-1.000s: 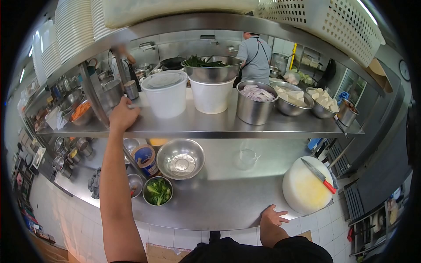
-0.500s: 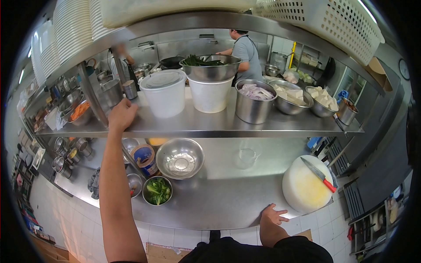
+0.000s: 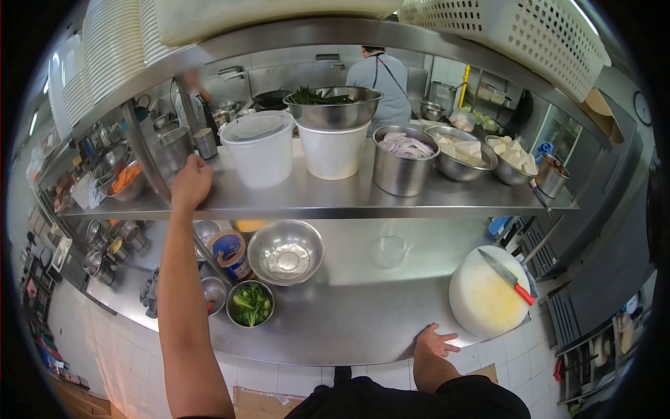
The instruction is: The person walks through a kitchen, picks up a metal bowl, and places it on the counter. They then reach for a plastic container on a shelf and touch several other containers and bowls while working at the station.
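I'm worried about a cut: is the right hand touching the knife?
Apart: the head view shows some counter and board between the right hand and the knife.

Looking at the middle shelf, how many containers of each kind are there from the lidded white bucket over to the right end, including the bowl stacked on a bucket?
White buckets: 2
Steel bowls, one with greens and two with pale blocks: 3
Straight-sided steel pots: 2
Total: 7
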`<state>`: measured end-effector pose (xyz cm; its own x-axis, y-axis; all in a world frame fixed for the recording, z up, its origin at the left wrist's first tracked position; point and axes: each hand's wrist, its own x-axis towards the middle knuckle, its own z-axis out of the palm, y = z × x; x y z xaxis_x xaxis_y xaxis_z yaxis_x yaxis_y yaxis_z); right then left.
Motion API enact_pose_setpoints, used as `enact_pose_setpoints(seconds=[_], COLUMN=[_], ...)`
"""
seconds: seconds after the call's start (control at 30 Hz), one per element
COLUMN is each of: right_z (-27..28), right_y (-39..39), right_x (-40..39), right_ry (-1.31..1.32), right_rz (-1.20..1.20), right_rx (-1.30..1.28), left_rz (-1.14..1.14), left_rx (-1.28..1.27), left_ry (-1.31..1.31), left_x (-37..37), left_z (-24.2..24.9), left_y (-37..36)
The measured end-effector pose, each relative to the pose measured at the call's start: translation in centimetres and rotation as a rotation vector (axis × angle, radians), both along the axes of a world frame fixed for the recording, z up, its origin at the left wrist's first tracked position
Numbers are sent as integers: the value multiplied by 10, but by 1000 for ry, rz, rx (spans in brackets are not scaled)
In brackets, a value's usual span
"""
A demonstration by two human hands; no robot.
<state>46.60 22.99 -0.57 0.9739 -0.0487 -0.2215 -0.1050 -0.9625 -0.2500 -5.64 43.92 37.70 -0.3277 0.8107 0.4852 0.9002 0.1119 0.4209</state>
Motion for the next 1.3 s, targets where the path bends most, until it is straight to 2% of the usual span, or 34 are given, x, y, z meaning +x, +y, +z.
enact_pose_setpoints(seconds=[0.3, 0.53, 0.63, 0.73, 0.93, 1.03, 1.23, 1.3], right_z=[-2, -14, -7, -6, 7, 5, 10, 13], right_y=[1, 1, 1, 0, 0, 0, 0, -1], right_x=[0, 4, 2, 2, -3, -2, -4, -5], right_ry=[-22, -36, -22, -11, 21, 19, 28, 38], right_rz=[-7, -2, -1, -3, -20, -22, -16, -9], right_rx=[4, 10, 11, 8, 43, 40, 24, 29], left_rz=[-27, -3, -2, 9, -37, -6, -9, -14], left_rx=[-76, -39, -14, -52, -43, -83, -44, -61], left_ry=[20, 37, -31, 58, -52, 73, -72, 37], left_x=[-2, 1, -1, 4, -2, 13, 5, 9], left_z=[2, 2, 1, 4, 2, 10, 7, 7], left_y=[1, -4, 0, -6, 2, -15, -5, -11])
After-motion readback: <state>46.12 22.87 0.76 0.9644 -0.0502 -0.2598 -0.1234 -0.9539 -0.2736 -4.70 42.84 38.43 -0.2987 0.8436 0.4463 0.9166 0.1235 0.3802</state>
